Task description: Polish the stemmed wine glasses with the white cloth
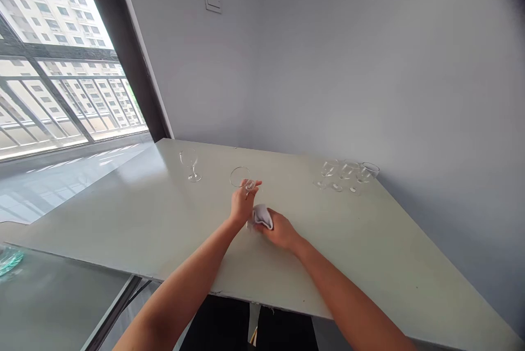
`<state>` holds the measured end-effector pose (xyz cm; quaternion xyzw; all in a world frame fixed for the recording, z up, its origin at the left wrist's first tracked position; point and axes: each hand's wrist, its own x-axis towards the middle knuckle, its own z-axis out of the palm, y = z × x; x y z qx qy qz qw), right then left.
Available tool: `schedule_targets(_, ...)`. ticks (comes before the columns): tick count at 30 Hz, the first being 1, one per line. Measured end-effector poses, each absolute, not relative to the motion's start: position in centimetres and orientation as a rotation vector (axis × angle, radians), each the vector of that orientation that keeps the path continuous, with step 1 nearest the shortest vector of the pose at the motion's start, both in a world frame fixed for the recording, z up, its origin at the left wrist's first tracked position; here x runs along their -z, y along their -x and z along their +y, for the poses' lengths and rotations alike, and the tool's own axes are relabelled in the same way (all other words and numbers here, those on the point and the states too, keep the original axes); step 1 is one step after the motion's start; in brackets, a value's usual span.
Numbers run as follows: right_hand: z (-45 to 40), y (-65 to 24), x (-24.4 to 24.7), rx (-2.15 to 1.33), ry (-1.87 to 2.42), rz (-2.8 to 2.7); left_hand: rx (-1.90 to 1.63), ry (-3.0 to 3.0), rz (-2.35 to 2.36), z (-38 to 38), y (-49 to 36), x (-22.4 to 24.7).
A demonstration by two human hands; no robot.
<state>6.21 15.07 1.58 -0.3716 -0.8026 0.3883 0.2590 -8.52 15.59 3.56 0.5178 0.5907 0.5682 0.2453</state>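
My left hand (244, 198) is closed on a clear stemmed glass (237, 169), which is tilted above the table with its round rim toward the far side. The fingers are around its lower part, so some of the stem is hidden. Just below and to the right, my right hand (282, 229) grips a bunched white cloth (261, 216). The cloth is close to the left wrist; whether they touch I cannot tell.
On the pale table (197, 230), a stemmed glass (192, 164) stands upright at the far left. Several more stemmed glasses (346, 170) are grouped near the right wall. A greenish glass dish (9, 259) lies at the left edge on a lower glass surface (61, 296).
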Motion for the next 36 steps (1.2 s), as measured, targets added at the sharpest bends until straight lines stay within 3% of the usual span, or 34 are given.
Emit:
schedule_targets(4, 14.9, -7.5, -4.2, -0.519, 0.711, -2.643, -1.553, -1.469, 1.661, 15.6, 9.1, -3.9)
schedule_targets(11, 18.2, -6.1, -4.9, -0.152, 1.027, -2.210, -1.484, -1.564, 1.517, 15.1, 7.3, -3.3)
schedule_targets(19, 18.2, -4.5, -2.0, -0.300, 1.164, -2.217, -1.439, -1.455, 1.400, 15.2, 6.1, -1.6)
schedule_targets(30, 25.3, -17.3, 0.4, -0.333, 1.913, -1.851, -1.173, -1.535, 1.516, 15.3, 5.8, 0.5)
schedule_targets(36, 27.8, -19.6, 1.0, -0.301, 2.079, -1.751, -1.163, -1.532, 1.548, 15.3, 5.8, 0.4)
